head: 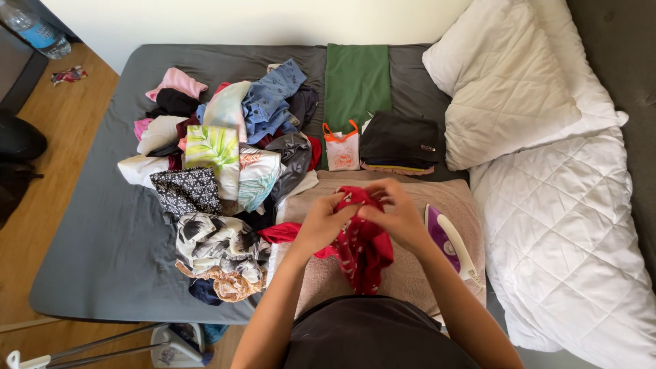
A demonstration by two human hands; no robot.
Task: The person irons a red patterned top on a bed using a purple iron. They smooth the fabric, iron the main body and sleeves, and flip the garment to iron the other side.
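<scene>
Here two hands, left hand (321,222) and right hand (396,215), clutch one red garment (362,249).

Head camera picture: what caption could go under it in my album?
Both hands, left and right, hold a red cloth over a towel beside an iron.

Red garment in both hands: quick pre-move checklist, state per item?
1. Left hand grips the red garment: ok.
2. Right hand grips its top edge: ok.
3. Garment lifted off the beige towel: cannot tell, its lower part may touch.
4. Purple iron apart from the garment, beside the right forearm: ok.
5. Iron hot or off: cannot tell.
6. Clothes pile off the towel: not ok, its edge overlaps the left side.
</scene>
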